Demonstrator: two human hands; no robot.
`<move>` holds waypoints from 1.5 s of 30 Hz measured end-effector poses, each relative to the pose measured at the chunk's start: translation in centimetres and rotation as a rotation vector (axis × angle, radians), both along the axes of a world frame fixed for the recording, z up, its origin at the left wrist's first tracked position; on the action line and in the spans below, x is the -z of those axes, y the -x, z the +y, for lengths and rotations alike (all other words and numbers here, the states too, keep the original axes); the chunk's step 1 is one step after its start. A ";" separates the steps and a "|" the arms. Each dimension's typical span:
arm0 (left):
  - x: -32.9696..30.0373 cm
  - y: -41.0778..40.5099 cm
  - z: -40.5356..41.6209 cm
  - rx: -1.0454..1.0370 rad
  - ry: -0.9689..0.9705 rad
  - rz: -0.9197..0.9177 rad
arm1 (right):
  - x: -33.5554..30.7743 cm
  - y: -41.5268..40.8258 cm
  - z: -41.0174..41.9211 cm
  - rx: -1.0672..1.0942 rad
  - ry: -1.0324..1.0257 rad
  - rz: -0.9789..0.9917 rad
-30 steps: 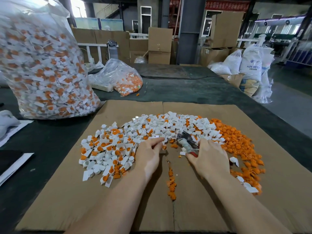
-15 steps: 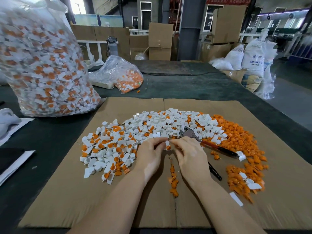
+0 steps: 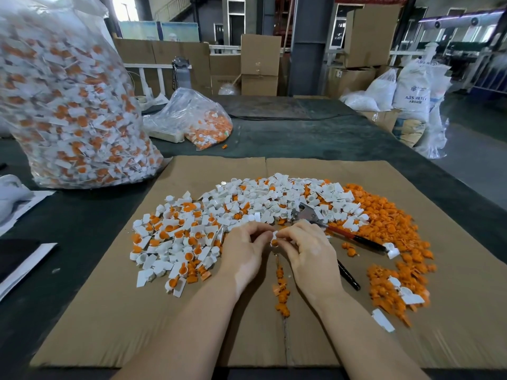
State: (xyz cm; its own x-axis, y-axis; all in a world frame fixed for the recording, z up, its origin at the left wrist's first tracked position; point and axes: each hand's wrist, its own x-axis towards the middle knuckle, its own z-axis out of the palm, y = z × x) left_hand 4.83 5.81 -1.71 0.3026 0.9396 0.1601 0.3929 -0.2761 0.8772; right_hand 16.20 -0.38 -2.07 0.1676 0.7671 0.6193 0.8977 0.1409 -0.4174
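Left hand (image 3: 244, 250) and right hand (image 3: 310, 250) pinch what seems one white cap (image 3: 273, 237) just left of the pliers (image 3: 338, 232), right hand nearer them.

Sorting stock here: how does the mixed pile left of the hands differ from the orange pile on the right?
The mixed pile is mostly white pieces, many holding an orange insert; the orange pile is nearly all loose orange bits. The mixed pile spreads in a wide arc; the orange pile is a narrower band running towards the person. Both lie loose on the cardboard. The left hand and right hand pinch one white piece between them.
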 end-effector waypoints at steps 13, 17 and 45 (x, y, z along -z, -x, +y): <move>0.1 0.0 0.0 -0.027 0.008 -0.027 | 0.1 -0.1 -0.2 -0.004 -0.024 0.003; 0.0 0.0 -0.2 -0.011 0.011 -0.007 | 0.0 0.1 -0.2 -0.028 -0.017 -0.047; -0.3 0.2 -0.9 0.077 -0.040 0.009 | -0.1 -0.2 -0.2 0.087 0.018 0.270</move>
State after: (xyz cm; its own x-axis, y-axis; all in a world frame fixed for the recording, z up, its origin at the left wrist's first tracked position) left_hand 4.59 4.89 -1.40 0.3754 0.9064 0.1938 0.3767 -0.3403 0.8616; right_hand 16.41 -0.58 -1.93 0.3906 0.7530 0.5295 0.7619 0.0584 -0.6451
